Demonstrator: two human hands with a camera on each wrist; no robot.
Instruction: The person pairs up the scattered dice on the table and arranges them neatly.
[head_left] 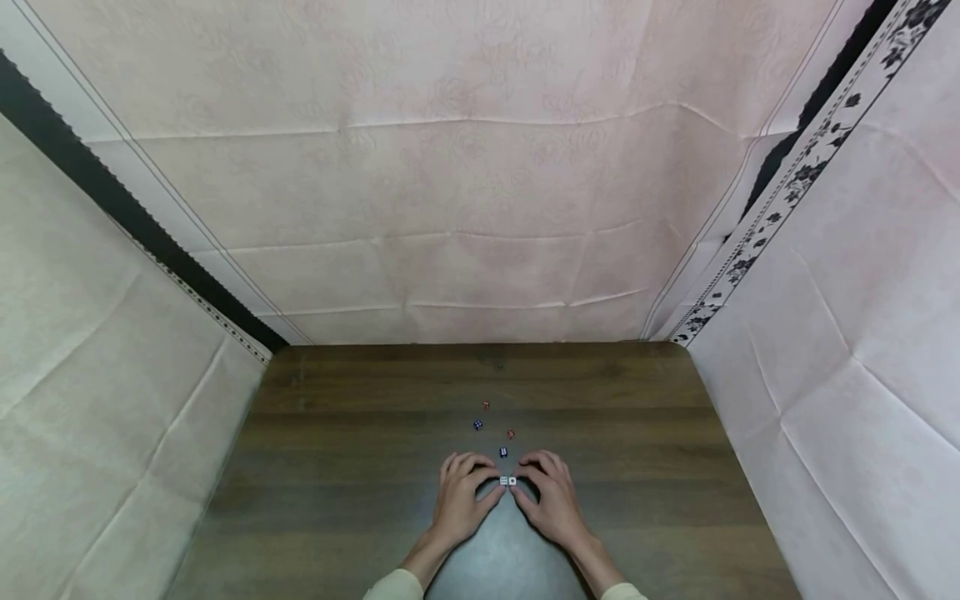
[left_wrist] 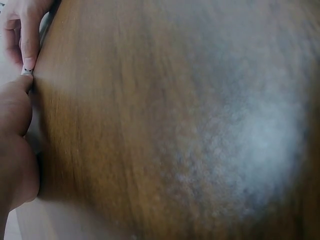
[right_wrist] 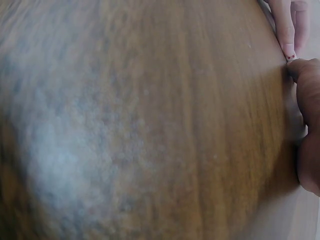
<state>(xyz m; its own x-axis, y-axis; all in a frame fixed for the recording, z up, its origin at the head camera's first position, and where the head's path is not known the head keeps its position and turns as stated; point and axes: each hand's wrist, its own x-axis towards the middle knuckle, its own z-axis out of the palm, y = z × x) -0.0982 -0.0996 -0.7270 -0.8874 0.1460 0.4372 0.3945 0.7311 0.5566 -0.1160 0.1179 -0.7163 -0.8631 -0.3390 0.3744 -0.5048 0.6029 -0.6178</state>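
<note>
Two white dice sit side by side on the wooden table, a left one (head_left: 503, 481) and a right one (head_left: 513, 481). My left hand (head_left: 461, 500) pinches the left die between thumb and forefinger. From the other side, my right hand (head_left: 553, 502) grips the right die the same way. A bit of white die (left_wrist: 27, 71) shows between the fingertips in the left wrist view. Dark red pips mark the white die (right_wrist: 291, 58) in the right wrist view. Just beyond the fingers lies a blue die (head_left: 503, 452).
Farther up the table (head_left: 337, 467) are another blue die (head_left: 477, 425) and two red dice, one nearer (head_left: 511, 434) and one at the back (head_left: 486, 405). Pale cloth hangs behind (head_left: 465, 208), at the left (head_left: 112, 375) and at the right (head_left: 825, 375).
</note>
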